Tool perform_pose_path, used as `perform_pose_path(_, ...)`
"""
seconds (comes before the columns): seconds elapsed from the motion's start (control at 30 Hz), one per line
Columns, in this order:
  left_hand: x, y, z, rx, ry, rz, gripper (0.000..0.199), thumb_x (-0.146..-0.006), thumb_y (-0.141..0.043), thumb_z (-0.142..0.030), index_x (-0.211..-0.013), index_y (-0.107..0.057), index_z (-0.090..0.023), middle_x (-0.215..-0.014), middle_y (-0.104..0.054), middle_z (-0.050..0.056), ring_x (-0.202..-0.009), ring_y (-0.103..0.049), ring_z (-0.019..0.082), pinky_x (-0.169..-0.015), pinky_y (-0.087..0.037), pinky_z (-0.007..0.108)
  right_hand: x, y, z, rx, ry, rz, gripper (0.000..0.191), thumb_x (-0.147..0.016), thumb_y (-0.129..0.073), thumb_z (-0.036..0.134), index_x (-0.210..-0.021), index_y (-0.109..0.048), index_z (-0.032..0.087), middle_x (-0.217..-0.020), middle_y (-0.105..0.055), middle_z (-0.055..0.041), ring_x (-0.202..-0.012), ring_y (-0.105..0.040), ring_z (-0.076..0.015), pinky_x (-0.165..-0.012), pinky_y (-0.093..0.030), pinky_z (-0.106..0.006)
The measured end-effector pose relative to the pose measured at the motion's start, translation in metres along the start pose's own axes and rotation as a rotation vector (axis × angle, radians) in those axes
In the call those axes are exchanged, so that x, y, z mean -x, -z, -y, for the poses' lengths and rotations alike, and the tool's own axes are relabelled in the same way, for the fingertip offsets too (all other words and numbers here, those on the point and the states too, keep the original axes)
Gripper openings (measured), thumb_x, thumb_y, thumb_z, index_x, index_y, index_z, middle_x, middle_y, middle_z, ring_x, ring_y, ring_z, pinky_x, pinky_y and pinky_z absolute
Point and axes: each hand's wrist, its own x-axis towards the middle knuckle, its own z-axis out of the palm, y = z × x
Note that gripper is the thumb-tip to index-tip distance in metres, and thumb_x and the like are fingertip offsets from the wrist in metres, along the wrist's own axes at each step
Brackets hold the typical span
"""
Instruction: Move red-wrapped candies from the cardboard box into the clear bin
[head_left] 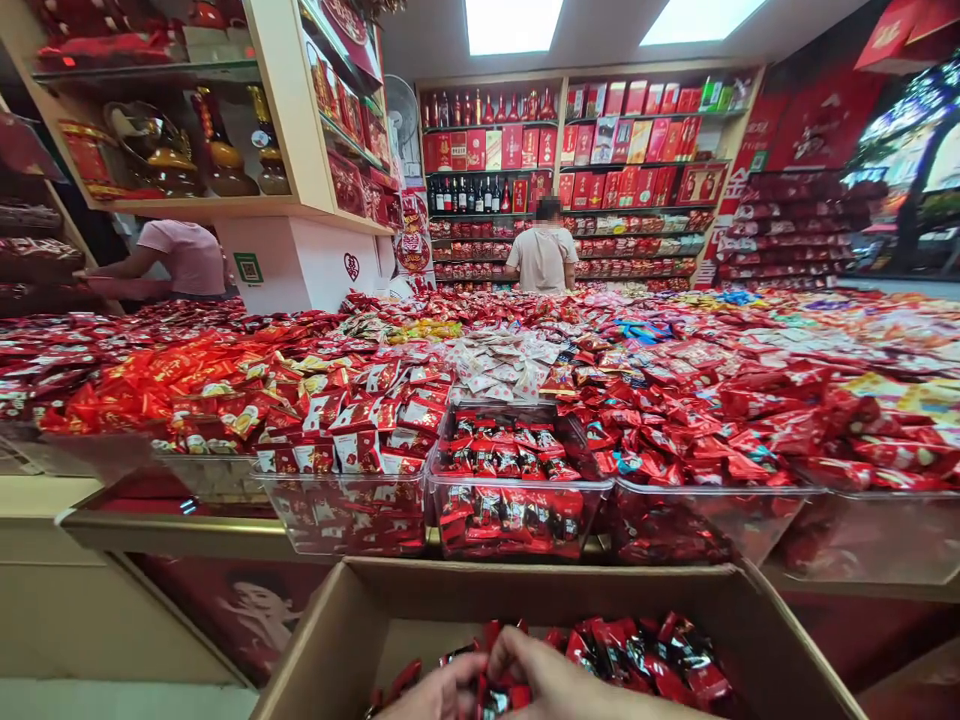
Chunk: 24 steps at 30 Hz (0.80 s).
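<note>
Both hands are inside an open cardboard box [570, 583] at the bottom of the view. Red-and-black wrapped candies [637, 650] lie in it, mostly on the right side. My left hand [442, 688] and my right hand [547, 675] are close together, fingers curled around a few of these candies. Part of a wrapper shows between the two hands; how many pieces they hold is hidden. Just beyond the box stands a clear plastic bin [517, 487], partly filled with matching red-and-black candies [510, 445], its level lower than in the neighbouring bins.
Heaped bins of red-and-white packets [367, 420] and red packets [697, 420] flank that bin. White packets [502, 360] lie behind it. One person [544, 255] stands at the back shelves, another [184, 255] at the left. A display cabinet [277, 130] overhangs the left side.
</note>
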Motion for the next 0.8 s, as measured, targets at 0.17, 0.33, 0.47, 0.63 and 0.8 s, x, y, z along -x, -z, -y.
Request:
perform_pose_path(0.17,0.011,-0.013,-0.029,0.179,0.06,-0.118,0.02,-0.069,-0.055,-0.03,-0.086,-0.048,-0.022,-0.066,-0.062,-0.001,-0.049,-0.056,0.009,-0.038,-0.035,0.015,0.009,0.008,0.011,-0.458,-0.03,-0.128,0.03,-0.067,-0.056,0.041,-0.079,-0.047,0.016,-0.069,-0.048,0.0031,-0.062,-0.045,-0.0078,-0.057,-0.037,-0.02)
perform_pose_path(0.33,0.005,-0.019,-0.029,0.157,0.021,-0.316,0.02,-0.069,-0.056,-0.032,-0.076,-0.04,-0.022,-0.055,-0.055,-0.008,-0.037,-0.046,0.005,-0.033,-0.036,0.014,0.011,0.019,0.026,-0.696,-0.175,-0.08,0.032,-0.064,-0.056,0.043,-0.079,-0.04,0.02,-0.062,-0.043,0.0058,-0.047,-0.041,-0.0069,-0.043,-0.038,-0.021)
perform_pose_path(0.47,0.002,-0.018,-0.026,0.123,-0.026,-0.338,0.018,-0.07,-0.055,-0.032,-0.075,-0.041,-0.023,-0.058,-0.055,-0.008,-0.042,-0.047,0.006,-0.037,-0.039,0.016,0.009,0.023,0.025,-0.582,-0.132,-0.106,0.027,-0.07,-0.049,0.044,-0.074,-0.039,0.02,-0.063,-0.041,0.0049,-0.049,-0.041,-0.0077,-0.045,-0.039,-0.023)
perform_pose_path(0.63,0.003,-0.01,-0.029,-0.102,-0.169,-0.45,0.016,-0.062,-0.064,-0.022,-0.063,-0.048,-0.018,-0.06,-0.052,-0.008,-0.06,-0.046,0.006,-0.058,-0.037,0.015,0.01,0.028,0.021,-0.007,0.1,-0.182,0.018,-0.078,-0.039,0.035,-0.075,-0.044,0.018,-0.064,-0.043,0.0032,-0.058,-0.039,-0.009,-0.056,-0.035,-0.022)
perform_pose_path(0.8,0.002,-0.006,-0.027,-0.056,-0.185,-0.406,0.018,-0.059,-0.067,-0.022,-0.056,-0.05,-0.017,-0.055,-0.054,-0.007,-0.056,-0.045,0.006,-0.055,-0.036,0.016,0.011,0.029,0.02,0.334,0.204,-0.177,0.025,-0.082,-0.033,0.033,-0.065,-0.044,0.018,-0.054,-0.041,0.0045,-0.049,-0.033,-0.0072,-0.046,-0.027,-0.019)
